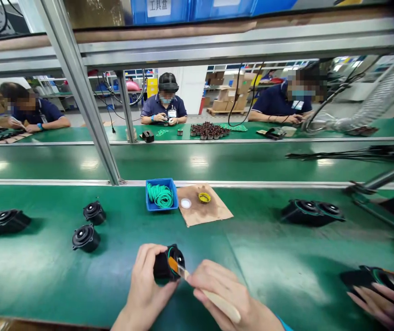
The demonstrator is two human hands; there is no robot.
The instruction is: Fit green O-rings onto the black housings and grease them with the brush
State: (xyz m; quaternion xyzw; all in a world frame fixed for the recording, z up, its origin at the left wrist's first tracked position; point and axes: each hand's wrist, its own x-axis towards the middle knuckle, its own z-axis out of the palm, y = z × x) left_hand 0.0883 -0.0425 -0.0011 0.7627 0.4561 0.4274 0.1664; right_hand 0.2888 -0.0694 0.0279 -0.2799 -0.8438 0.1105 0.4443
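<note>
My left hand is closed around a black round housing, its open face tilted to the right. A thin green ring runs along the rim of that face. My right hand grips a small brush by its pale wooden handle. The brush's orange bristles touch the housing's face near the green ring. Beyond my hands, a blue bin holds a heap of green rings. Beside it, a stained cardboard sheet carries a yellow-rimmed cap and a white lid.
Two black housings stand to the left, with more farther left. Others with green rings stand at the right. A co-worker's hand holds a housing at the right edge. A metal post rises ahead; several people sit across the bench.
</note>
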